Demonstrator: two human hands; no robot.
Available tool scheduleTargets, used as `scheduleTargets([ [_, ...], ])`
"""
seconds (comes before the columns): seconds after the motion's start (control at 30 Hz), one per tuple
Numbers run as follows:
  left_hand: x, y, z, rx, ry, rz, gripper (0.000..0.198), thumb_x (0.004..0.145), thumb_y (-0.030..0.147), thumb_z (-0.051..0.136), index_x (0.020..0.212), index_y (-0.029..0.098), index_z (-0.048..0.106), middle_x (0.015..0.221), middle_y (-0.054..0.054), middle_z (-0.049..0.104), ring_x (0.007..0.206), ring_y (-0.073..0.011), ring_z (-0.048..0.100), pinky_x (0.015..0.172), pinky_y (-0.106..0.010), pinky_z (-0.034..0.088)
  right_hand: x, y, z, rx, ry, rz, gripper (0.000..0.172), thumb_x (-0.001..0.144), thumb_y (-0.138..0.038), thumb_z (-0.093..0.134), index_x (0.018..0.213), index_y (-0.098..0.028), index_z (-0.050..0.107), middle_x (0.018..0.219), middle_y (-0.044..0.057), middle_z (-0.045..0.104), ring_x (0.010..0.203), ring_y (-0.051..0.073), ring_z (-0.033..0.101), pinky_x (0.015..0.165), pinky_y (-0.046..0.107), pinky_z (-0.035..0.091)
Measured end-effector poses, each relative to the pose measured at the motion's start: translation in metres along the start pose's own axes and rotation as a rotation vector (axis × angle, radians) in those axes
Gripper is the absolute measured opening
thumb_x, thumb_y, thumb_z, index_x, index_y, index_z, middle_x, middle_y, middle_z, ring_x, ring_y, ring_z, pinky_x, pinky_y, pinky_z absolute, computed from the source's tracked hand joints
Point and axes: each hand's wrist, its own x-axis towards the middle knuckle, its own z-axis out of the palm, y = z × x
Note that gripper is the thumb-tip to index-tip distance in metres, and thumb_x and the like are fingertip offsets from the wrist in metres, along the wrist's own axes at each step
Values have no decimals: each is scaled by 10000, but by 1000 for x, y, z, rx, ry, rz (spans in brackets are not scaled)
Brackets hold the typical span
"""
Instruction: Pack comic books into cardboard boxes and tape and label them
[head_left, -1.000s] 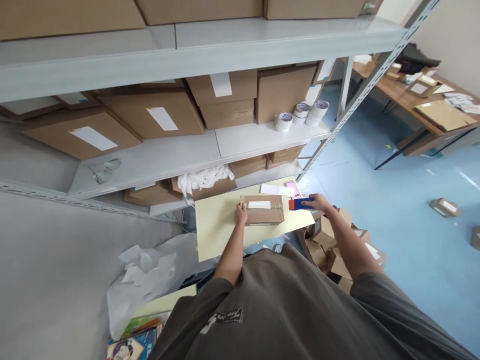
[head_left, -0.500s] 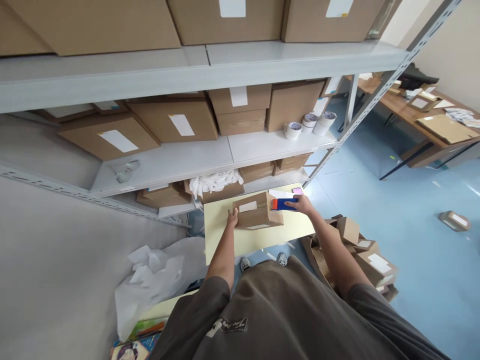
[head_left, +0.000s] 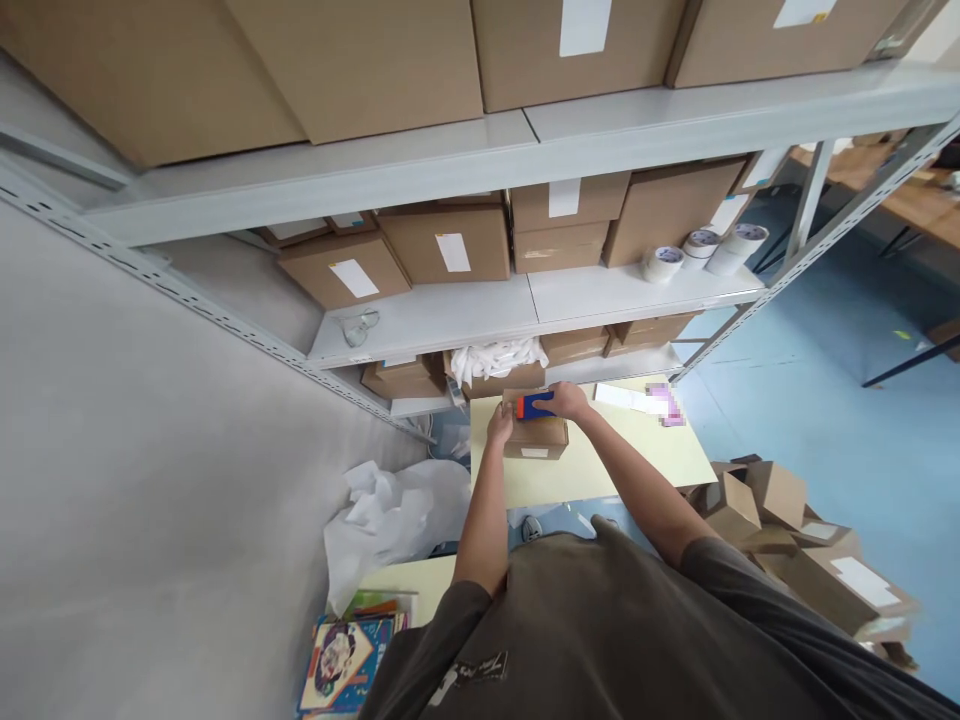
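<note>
A small brown cardboard box (head_left: 536, 438) rests on the pale yellow tabletop (head_left: 600, 468), a white label on its side facing me. My left hand (head_left: 501, 424) grips the box at its left end, fingers at the upper edge. Closed in my right hand (head_left: 568, 400) is a blue tool with an orange-red end, apparently a tape dispenser (head_left: 537, 404). Its orange-red end is over the far part of the box's top, close to my left fingers. Whether it touches the cardboard is hard to tell.
A grey metal shelf rack (head_left: 450, 310) with cartons and white tape rolls (head_left: 663, 264) stands just beyond the table. White paper (head_left: 630, 398) lies at the table's right. Several small boxes (head_left: 817, 545) are piled at lower right; crumpled white sheeting (head_left: 405, 510) lies left.
The tape dispenser has moved from the box's right end leftward across its top, toward my left hand. My view has turned left, so the rack and table appear further right.
</note>
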Motion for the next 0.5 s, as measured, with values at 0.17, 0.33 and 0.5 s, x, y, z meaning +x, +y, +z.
scheduleTargets([
  [0.17, -9, 10, 14, 112, -36, -114, 561, 1138, 536, 304, 1483, 206, 599, 1436, -179, 731, 1336, -337, 694, 1088, -435, 520, 1, 11, 0, -18, -10, 18, 489, 880, -686, 780, 1005, -217, 838, 1082, 131, 834, 1027, 296, 767, 769, 289, 488],
  [0.33, -24, 37, 56, 193, -49, -103, 564, 1143, 567, 284, 1461, 219, 593, 1354, -180, 769, 1255, -337, 739, 1024, -428, 545, -9, 63, -13, 21, -28, 54, 502, 850, -717, 785, 942, -225, 828, 962, 105, 823, 921, 270, 758, 719, 287, 460],
  [0.5, -28, 49, 78, 178, -23, -90, 499, 1153, 520, 304, 1384, 215, 624, 1306, -189, 782, 1219, -340, 749, 999, -416, 547, -37, 153, -36, 15, -17, 94, 500, 847, -728, 772, 849, -228, 791, 836, 73, 788, 795, 236, 718, 648, 284, 415],
])
